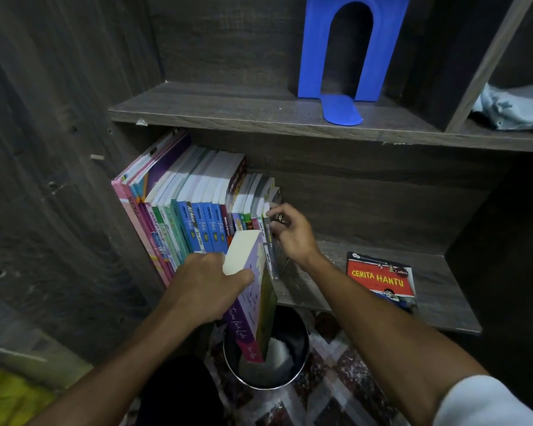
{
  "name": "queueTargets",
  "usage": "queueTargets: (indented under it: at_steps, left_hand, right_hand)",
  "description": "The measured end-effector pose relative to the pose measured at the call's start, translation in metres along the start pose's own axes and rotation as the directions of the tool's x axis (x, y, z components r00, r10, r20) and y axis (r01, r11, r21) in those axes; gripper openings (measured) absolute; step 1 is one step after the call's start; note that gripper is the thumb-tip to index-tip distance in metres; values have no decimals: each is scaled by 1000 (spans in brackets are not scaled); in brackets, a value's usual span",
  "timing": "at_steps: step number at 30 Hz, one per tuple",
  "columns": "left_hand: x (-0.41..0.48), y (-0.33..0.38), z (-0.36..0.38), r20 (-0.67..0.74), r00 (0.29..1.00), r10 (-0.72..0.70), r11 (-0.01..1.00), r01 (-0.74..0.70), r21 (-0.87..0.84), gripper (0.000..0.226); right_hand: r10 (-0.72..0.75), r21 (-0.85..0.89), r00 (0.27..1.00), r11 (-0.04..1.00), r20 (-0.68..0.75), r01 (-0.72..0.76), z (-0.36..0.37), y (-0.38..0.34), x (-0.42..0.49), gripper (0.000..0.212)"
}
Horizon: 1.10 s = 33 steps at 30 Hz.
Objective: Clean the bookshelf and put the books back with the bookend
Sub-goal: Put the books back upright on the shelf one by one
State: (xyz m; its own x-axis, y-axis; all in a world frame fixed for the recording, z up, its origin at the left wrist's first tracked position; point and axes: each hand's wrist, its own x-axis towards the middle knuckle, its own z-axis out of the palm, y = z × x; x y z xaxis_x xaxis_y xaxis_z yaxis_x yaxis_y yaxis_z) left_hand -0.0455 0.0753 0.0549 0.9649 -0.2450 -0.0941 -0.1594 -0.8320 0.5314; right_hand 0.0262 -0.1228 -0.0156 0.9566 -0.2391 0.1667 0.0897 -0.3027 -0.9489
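Note:
A row of upright books [194, 210] leans against the left wall of the lower shelf [437, 290]. My left hand [206, 287] grips a purple paperback [253, 290] by its page edge, tilted, its top end at the row's front. My right hand [290, 235] holds the rightmost books of the row by their upper corner. A red book titled "Cerita Hantu" [382, 279] lies flat on the lower shelf to the right. A blue bookend [348, 56] stands on the upper shelf [228, 109].
A crumpled pale cloth [514, 107] lies in the compartment at the upper right. A round metal bin [266, 352] with white stuff inside stands on the patterned floor below the shelf. Something yellow [13, 398] lies at the bottom left.

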Motion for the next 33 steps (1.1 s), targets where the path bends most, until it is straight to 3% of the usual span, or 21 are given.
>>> queueTargets:
  at_steps: [4, 6, 11, 13, 16, 21, 23, 25, 29, 33]
  left_hand:
    - [-2, 10, 1, -18, 999, 31, 999, -31, 5, 44]
    - [-2, 22, 0, -38, 997, 62, 998, -61, 18, 41]
    - [20, 62, 11, -6, 996, 94, 995, -93, 46, 45]
    - [35, 79, 20, -5, 995, 95, 994, -94, 56, 43]
    - [57, 94, 33, -42, 993, 111, 991, -108, 75, 46]
    - [78, 89, 47, -126, 981, 146, 973, -119, 198, 48]
    - [83, 84, 45, -229, 923, 309, 901, -208, 381, 43]
    - [91, 77, 40, -208, 860, 466, 763, -271, 587, 38]
    - [105, 62, 37, -54, 920, 388, 692, -251, 677, 34]
    - [97, 49, 39, -37, 888, 457, 682, -324, 656, 41]
  right_hand:
    - [72, 159, 995, 984, 68, -82, -22, -1, -7, 37]
    - [134, 248, 985, 956, 108, -158, -31, 3, -18, 42]
    - [184, 275, 962, 932, 202, -236, -57, 14, -85, 58]
    - [194, 242, 952, 937, 238, -251, -58, 22, -105, 70]
    - [221, 44, 945, 970, 241, -238, -51, 40, -107, 89]
    - [252, -39, 944, 968, 211, -250, -29, 66, -87, 97]
    - [244, -75, 954, 969, 177, -234, -21, 70, -80, 97]
    - [252, -90, 960, 966, 119, -242, -12, 74, -74, 91]
    - [291, -85, 954, 955, 78, -284, -7, 89, -64, 87]
    - [326, -47, 940, 945, 102, -322, -12, 95, -55, 82]
